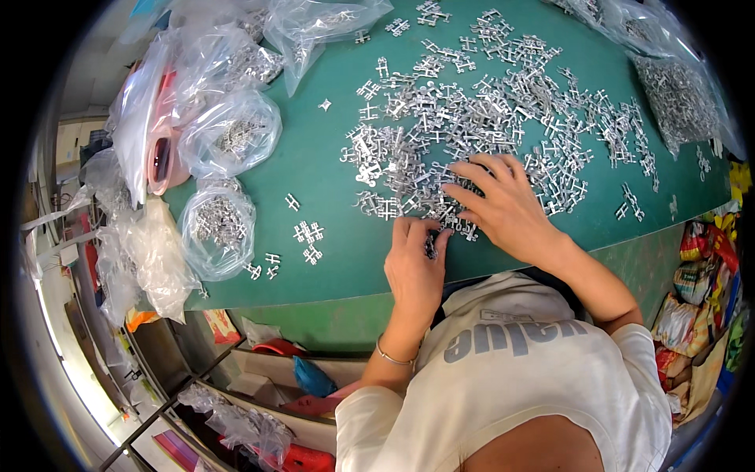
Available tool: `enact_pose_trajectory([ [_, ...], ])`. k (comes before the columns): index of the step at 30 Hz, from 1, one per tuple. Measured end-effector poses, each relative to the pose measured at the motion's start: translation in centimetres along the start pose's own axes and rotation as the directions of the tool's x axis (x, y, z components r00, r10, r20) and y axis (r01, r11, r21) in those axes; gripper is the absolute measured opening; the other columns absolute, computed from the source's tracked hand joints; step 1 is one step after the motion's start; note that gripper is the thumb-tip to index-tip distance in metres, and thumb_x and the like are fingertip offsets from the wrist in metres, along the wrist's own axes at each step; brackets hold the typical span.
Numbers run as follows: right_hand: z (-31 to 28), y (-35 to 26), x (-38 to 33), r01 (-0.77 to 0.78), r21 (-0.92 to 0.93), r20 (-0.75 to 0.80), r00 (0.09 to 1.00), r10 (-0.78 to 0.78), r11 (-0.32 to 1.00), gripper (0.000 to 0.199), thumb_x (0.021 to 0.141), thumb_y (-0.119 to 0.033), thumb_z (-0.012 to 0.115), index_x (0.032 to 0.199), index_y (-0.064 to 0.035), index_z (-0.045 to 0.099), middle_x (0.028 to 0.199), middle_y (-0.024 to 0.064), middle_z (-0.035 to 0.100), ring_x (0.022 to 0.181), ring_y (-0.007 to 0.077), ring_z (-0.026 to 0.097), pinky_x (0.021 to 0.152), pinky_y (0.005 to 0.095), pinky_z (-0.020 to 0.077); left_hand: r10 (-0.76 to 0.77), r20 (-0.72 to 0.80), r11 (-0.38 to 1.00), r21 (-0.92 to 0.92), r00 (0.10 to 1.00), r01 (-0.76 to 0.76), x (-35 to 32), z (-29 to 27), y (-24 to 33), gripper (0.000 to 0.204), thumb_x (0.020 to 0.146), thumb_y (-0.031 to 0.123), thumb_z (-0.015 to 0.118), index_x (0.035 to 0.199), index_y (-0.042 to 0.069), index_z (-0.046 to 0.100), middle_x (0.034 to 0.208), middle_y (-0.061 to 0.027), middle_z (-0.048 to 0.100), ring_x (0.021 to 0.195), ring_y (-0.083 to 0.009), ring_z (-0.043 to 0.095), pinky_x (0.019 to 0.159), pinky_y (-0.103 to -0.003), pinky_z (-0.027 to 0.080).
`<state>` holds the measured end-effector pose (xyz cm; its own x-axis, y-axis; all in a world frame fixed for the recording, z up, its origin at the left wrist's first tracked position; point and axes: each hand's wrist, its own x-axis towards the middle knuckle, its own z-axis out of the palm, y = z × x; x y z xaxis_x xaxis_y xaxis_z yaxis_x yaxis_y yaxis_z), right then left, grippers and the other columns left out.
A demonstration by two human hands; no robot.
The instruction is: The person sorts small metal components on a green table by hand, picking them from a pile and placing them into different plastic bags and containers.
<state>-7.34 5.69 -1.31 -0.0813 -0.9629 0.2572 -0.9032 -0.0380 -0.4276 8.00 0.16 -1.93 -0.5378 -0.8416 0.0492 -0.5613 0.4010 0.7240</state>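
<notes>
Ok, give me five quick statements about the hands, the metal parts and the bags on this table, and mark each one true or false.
1. The table has a green top. True.
2. The right hand rests palm down on the pile of metal parts. True.
3. The left hand is inside a plastic bag. False: it is at the near edge of the pile, fingers curled on a small part.
4. The clear bags on the left are empty. False: they hold metal parts.
5. The left wrist wears a thin bracelet. True.
</notes>
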Motion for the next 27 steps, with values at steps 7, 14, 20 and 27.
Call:
enact_pose_trajectory([
  [7,-2.6,1.3,-0.3,-0.138,0.074,-0.044,0.989,0.142,0.988,0.024,0.069,-0.004,0.065,0.092,-0.0032,0.058,0.105,0.0093,0.050,0.102,0.0280,0.045,0.085,0.0400,0.0353,0.035,-0.181,0.976,-0.205,0.983,-0.072,-0.6,-0.7,-1.9,0.008,0.076,-0.003,0.061,0.082,-0.001,0.055,0.081,-0.0076,0.054,0.059,-0.0135,0.050,0.052,-0.025,0.041],
  [14,1.3,-1.4,4.7,0.030,0.178,-0.122,0.993,-0.008,0.984,0.020,0.069,-0.009,0.065,0.087,-0.0045,0.056,0.085,0.0061,0.051,0.083,0.0236,0.048,0.072,0.0342,0.0375,-0.245,0.341,-0.158,-0.938,0.908,0.309,0.0,-3.5,-1.8,0.025,0.083,0.002,0.053,0.106,-0.005,0.047,0.080,-0.0056,0.042,0.058,-0.0084,0.035,0.041,-0.018,0.030],
  [20,2.3,-1.8,5.3,0.089,0.103,-0.116,0.990,-0.077,0.991,0.016,0.069,-0.010,0.064,0.082,-0.0060,0.056,0.083,0.0047,0.051,0.082,0.0212,0.048,0.070,0.0339,0.0366,-0.006,0.346,-0.420,-0.852,0.938,0.312,-0.4,-3.0,-4.4,0.029,0.084,0.019,0.052,0.102,-0.004,0.044,0.088,-0.0118,0.037,0.071,-0.0181,0.036,0.036,-0.018,0.030],
  [27,-2.1,0.4,1.5,0.198,-0.075,0.102,0.977,-0.190,0.977,0.018,0.065,-0.004,0.063,0.082,-0.0033,0.057,0.089,0.0067,0.056,0.088,0.0247,0.052,0.076,0.0346,0.0387,-0.177,0.408,-0.269,-0.895,0.896,0.354,-0.8,-2.8,-4.3,0.018,0.089,0.018,0.050,0.090,0.000,0.049,0.068,-0.0035,0.038,0.053,-0.0086,0.033,0.034,-0.017,0.023],
])
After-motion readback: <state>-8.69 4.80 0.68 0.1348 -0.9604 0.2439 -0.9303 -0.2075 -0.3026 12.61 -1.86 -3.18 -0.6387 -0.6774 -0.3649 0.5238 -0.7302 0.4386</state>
